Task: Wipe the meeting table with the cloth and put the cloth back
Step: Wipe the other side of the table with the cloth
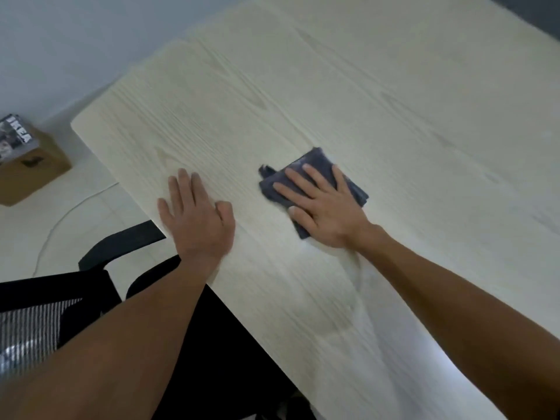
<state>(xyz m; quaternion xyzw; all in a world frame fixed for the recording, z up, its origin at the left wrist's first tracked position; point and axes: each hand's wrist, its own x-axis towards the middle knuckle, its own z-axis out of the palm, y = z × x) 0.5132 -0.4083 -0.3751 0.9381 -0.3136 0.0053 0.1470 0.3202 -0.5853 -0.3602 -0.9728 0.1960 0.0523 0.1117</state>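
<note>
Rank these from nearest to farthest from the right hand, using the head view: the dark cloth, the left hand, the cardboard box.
1. Dark cloth: directly beneath the right hand.
2. Left hand: flat on the table, to its left.
3. Cardboard box: on the floor, far left.

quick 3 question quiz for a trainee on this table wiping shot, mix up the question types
1. True or false: the left hand lies flat on the bare pale wood-grain table.
2. Which hand presses the folded dark blue cloth? A) left B) right C) both
3. Fill in: the brown cardboard box sits on the ____.

Key: 1 true; 2 B, the right hand; 3 floor.
</note>
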